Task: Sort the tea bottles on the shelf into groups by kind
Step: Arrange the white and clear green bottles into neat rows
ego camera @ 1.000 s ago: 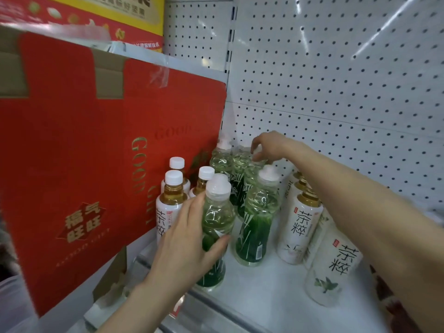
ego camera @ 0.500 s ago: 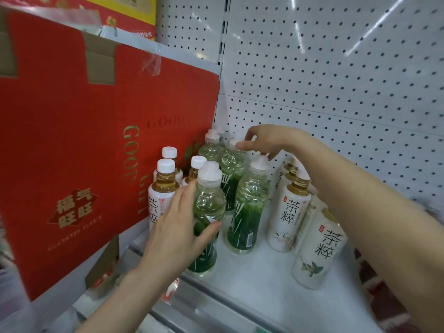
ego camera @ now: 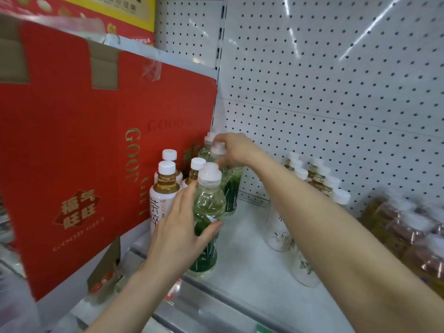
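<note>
My left hand (ego camera: 179, 233) is wrapped around a green-labelled tea bottle (ego camera: 208, 207) with a clear cap, standing at the front of the white shelf (ego camera: 252, 265). My right hand (ego camera: 234, 150) reaches over it and grips the neck of another green bottle (ego camera: 231, 188) further back. Left of these stand three white-labelled amber tea bottles (ego camera: 165, 186) with white caps. Several more white-labelled bottles (ego camera: 319, 181) stand in rows on the right, partly hidden by my right forearm.
A large red gift carton (ego camera: 79, 150) walls off the shelf's left side. White pegboard (ego camera: 336, 92) forms the back. Shrink-wrapped bottles (ego camera: 408, 234) with copper caps sit at the far right. A metal rail (ego camera: 216, 306) edges the shelf front.
The green bottle that stood alone right of my left-hand bottle now stands further back under my right hand. The shelf floor between the two groups is bare.
</note>
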Demonstrator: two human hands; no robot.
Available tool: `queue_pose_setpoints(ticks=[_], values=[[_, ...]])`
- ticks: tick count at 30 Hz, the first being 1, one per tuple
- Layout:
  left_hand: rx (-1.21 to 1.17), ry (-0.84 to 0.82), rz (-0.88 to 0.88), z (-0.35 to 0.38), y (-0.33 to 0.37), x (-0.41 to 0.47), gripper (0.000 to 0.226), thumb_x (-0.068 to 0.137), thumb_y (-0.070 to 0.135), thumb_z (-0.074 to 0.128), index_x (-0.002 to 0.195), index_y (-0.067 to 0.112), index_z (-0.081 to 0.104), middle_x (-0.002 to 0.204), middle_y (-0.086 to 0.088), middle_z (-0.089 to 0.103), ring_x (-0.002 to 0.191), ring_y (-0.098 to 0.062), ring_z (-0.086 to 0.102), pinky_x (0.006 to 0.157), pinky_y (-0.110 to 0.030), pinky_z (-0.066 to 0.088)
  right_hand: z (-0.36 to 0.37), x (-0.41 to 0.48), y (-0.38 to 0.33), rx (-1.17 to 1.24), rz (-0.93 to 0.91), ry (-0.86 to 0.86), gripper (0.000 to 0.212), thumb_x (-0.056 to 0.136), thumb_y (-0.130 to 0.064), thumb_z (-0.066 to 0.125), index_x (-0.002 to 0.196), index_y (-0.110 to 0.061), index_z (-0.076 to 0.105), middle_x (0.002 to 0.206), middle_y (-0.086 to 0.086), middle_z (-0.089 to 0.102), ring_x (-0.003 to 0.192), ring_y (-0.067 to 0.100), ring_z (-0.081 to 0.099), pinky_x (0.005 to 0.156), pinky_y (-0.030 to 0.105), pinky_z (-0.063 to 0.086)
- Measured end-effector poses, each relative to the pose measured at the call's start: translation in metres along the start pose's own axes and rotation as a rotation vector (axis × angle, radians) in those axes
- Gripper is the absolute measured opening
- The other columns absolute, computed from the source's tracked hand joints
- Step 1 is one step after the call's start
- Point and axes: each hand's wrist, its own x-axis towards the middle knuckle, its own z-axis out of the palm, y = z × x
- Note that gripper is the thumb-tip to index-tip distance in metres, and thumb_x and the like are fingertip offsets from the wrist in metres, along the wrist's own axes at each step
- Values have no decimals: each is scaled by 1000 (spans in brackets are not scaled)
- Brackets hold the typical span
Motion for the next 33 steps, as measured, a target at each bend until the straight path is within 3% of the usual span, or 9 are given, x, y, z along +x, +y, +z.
queue_pose_setpoints(ticks=[6,10,12,14,17,20,24,26,33], values=[[-7,-16,-5,-1,-1,1,95,80,62,63,152,38,6,157,17,24,143,-7,29,109,-40,36,25,26,-5,34,-70,87,69,85,-32,75,146,-26,42,137,10,56,126,30,51,101,35,42],[-21,-2,7,0,0,1,93,80,60,65,152,37,10,156,16,28,143,-7,29,109,-36,34,11,-19,2,229,-72,223,46,96,-46,56,135,-22,51,115,4,68,103,22,64,90,36,52],[-46,8,-2,3,6,2,91,80,57,67,151,36,14,153,15,32,141,-9,32,107,-34,35,3,-58,9,406,-83,130,45,93,-62,49,114,-24,63,106,-1,70,97,17,67,88,40,57],[-68,8,-13,9,15,5,91,80,56,68,151,33,17,152,11,34,139,-13,37,108,-39,40,5,-92,14,409,-117,-38,55,81,-72,54,114,-29,64,111,-6,69,99,14,67,85,39,58],[-82,-86,-10,22,29,8,100,82,55,67,155,30,4,160,6,23,145,-14,28,115,-39,33,16,-110,27,252,-69,56,64,80,-55,70,135,-27,51,125,-4,64,104,18,66,88,42,56],[-28,-113,89,27,36,4,103,84,48,69,156,26,-1,163,5,13,149,-12,13,120,-31,17,18,-106,40,278,8,164,52,84,-44,71,127,-22,52,118,3,65,99,23,66,85,45,57],[50,263,146,7,19,-9,78,81,22,75,148,15,36,152,-5,35,142,-23,31,117,-40,29,22,-88,41,152,68,227,47,91,-41,65,128,-17,51,119,5,65,99,23,63,80,31,48],[53,388,55,-6,2,-13,74,81,17,73,145,11,37,149,-12,36,140,-29,32,117,-41,25,28,-71,34,124,72,253,47,93,-41,63,131,-16,50,123,3,65,105,23,62,80,28,43],[-101,217,-176,-25,-28,-10,79,92,26,66,154,19,19,157,-2,27,144,-16,26,113,-30,21,56,-22,26,167,71,365,45,93,-43,62,128,-16,52,116,3,67,103,23,65,83,33,48]])
